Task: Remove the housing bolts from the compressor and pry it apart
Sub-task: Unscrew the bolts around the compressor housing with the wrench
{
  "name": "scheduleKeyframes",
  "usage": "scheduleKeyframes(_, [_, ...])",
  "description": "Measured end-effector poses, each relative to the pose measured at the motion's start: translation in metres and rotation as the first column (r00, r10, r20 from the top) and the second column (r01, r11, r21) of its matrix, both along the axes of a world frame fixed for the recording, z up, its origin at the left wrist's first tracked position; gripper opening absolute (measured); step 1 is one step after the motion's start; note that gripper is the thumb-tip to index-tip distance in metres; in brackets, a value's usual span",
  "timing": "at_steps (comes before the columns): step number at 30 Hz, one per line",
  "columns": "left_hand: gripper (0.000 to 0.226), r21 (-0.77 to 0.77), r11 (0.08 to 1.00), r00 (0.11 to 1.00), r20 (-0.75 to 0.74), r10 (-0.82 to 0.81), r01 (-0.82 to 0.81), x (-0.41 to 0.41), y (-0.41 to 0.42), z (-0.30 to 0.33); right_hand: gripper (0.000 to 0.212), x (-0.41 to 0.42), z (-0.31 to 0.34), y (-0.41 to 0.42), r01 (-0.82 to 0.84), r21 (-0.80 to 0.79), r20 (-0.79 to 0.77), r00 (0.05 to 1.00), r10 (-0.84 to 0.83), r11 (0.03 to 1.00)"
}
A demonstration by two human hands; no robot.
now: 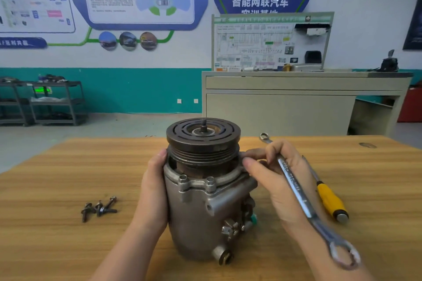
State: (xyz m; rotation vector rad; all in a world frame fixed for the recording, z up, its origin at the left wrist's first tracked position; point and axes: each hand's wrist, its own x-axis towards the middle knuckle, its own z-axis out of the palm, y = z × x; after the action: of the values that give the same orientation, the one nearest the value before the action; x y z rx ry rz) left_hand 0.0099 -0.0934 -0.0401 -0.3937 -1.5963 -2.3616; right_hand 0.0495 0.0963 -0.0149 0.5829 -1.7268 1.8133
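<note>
— Wooden bench (57, 178) in a workshop, posters hanging along the wall behind. What is sitting on it?

— One compressor (201, 212), standing upright near the middle of the near edge, with its dark grooved pulley (203, 137) facing up and a threaded shaft poking out of the centre.

— And the hands?

— Both are reaching in. The left hand (153, 189) is pressing flat against the compressor's left side, fingers (159, 155) curling round the housing just below the pulley. The right hand (276, 180) is lying against the right side, thumb and forefinger touching the housing rim, while the other fingers are closing narrow round one wrench (303, 198).

— How is the wrench lying?

— Slanting: its ring end is pointing away toward the far side of the bench, and the open end is hanging close to the camera, over the forearm.

— Bolts out?

— Loose bolts (99, 207) are lying in a small heap on the bench, left of the compressor and well apart from it. I am counting three, perhaps four; they are overlapping, so I cannot tell for sure. Two bolt bosses are showing on the front flange.

— Anything else?

— One screwdriver (328, 198) with a yellow handle, lying on the bench right of the right hand.
</note>
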Motion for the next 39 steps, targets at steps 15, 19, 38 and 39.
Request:
scheduleKeyframes(15, [0.048,-0.039,0.835,0.835,-0.068,0.547,-0.550,0.039,0.026,-0.005,0.030,-0.038,0.013,0.028,-0.430,-0.279,0.233,0.837,0.495,0.858])
scheduleKeyframes(19, [0.053,-0.029,0.844,0.843,-0.068,0.533,-0.536,0.039,0.025,-0.006,0.042,-0.042,0.014,0.024,-0.426,-0.243,0.223,0.850,0.478,0.871])
scheduleKeyframes(38, [0.030,-0.002,0.915,0.915,-0.038,0.402,-0.403,0.032,0.018,0.000,0.028,-0.033,0.001,0.012,-0.294,-0.320,0.182,0.914,0.363,0.901])
scheduleKeyframes(39, [0.027,-0.002,0.915,0.914,-0.038,0.403,-0.403,0.032,0.018,0.001,0.029,-0.033,0.000,0.011,-0.287,-0.312,0.180,0.918,0.353,0.906])
